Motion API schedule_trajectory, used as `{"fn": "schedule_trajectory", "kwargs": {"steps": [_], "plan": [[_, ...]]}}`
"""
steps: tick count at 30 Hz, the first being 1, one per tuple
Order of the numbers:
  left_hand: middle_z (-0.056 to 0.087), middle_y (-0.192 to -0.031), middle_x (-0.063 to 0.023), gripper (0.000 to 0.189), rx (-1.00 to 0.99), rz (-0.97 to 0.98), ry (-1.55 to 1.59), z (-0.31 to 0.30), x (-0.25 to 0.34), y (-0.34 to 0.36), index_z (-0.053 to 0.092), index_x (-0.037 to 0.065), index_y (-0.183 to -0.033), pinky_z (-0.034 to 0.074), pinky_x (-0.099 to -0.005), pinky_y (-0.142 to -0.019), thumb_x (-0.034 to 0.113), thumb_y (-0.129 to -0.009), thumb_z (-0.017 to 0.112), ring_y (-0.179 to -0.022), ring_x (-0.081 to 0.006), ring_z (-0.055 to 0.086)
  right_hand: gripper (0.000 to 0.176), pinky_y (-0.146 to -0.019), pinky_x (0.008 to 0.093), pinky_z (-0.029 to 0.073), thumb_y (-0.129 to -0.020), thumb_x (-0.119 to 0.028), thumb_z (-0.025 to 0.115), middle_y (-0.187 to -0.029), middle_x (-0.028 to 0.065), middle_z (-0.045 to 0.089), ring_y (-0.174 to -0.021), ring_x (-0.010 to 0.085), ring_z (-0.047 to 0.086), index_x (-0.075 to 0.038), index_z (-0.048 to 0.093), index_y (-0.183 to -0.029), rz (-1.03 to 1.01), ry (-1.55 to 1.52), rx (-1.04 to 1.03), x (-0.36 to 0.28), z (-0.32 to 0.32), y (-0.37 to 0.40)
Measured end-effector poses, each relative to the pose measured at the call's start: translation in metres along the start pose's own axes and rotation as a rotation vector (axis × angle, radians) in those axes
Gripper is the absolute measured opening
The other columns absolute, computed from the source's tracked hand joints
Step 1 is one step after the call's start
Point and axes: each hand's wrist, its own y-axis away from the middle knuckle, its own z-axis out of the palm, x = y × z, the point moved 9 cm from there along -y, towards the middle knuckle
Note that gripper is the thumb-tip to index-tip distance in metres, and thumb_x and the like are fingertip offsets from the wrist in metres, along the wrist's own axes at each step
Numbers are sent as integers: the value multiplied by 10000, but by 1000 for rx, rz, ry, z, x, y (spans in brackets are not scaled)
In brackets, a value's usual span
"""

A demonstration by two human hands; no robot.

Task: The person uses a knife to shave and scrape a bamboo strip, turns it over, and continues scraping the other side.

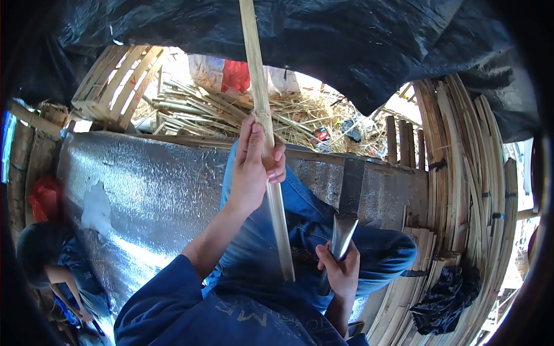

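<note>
My left hand point(251, 164) is wrapped round a long split bamboo strip point(255, 63), gripping it just below a node. The strip stands at a slight slant over my lap, its upper end running out past the top edge of the view and its lower end near my belly. In my right hand point(341, 270) is a machete point(350, 187), its dark, broad blade pointing away from me above my bent knee. A shiny metal socket joins the blade to the handle, which my fingers partly cover. Blade and strip are apart.
Silvery foil sheeting point(144, 167) covers the surface around me. Bundled bamboo slats point(473, 173) stand at right beside a black plastic bag point(444, 303). Cut strips point(196, 109) lie heaped beyond the low wall. Another person point(63, 265) sits at lower left. Dark tarpaulin point(358, 46) hangs overhead.
</note>
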Motion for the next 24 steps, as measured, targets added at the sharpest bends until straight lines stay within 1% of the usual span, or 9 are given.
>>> {"fn": "schedule_trajectory", "kwargs": {"steps": [5,9,11,12,15,17,20,22,24], "plan": [[427,-709,-31,381,-7,2,-112,30,24,-10,332,186,-1404,261,-174,-380,314,-1049,285,-422,-49,295,261,-473,218,401,-816,-127,709,-622,23,556,-506,65,521,34,537,-927,30,-49,88,5,-21,2],[469,-730,-62,361,-119,16,-298,51,37,-19,375,152,-1378,273,-179,-383,281,-1044,326,-426,-47,321,292,-448,214,400,-826,-56,670,-646,55,567,-499,87,533,31,483,-1033,-33,-155,157,1,-34,9],[477,-714,-65,360,-240,-53,-571,52,25,-18,385,138,-1362,273,-184,-383,295,-1045,317,-421,-53,316,312,-434,216,402,-830,-38,655,-665,72,573,-494,97,536,20,456,-1062,-37,-243,187,2,-41,16],[510,-705,-40,318,-328,-94,-505,40,12,-17,458,111,-1286,302,-183,-406,282,-1018,442,-450,-45,368,336,-420,219,404,-834,-21,641,-685,88,579,-490,107,538,9,428,-1092,-45,-323,202,3,-45,19],[496,-655,-14,274,-233,-230,-784,-14,-38,3,517,82,-1205,308,-188,-405,269,-1017,450,-452,-52,409,334,-400,227,419,-840,-42,633,-722,101,574,-478,123,540,-6,416,-1092,-24,-336,287,10,-61,32],[444,-548,13,246,-478,-306,-901,-30,-80,19,543,62,-1098,324,-207,-419,278,-1009,466,-467,-36,442,262,-408,241,431,-840,-109,656,-703,83,561,-486,131,555,2,478,-998,31,-298,287,20,-65,41],[508,-555,-46,219,-548,-515,-980,-53,-141,44,545,38,-1057,386,-286,-446,234,-1001,466,-444,-149,516,253,-441,244,448,-851,-169,665,-657,49,539,-507,118,562,13,511,-937,232,-99,224,40,-59,54],[576,-604,-131,198,-621,-307,-1183,-52,-160,50,543,16,-1042,441,-386,-515,184,-986,455,-515,-330,582,250,-443,252,446,-895,-200,629,-680,47,540,-516,113,556,12,511,-955,333,-153,134,52,-44,62],[587,-637,-161,201,-642,-374,-1235,-51,-171,52,545,0,-1013,456,-415,-554,174,-976,452,-574,-386,579,280,-443,261,444,-944,-259,575,-719,49,542,-526,114,551,9,505,-978,444,-293,32,65,-23,71]]}}
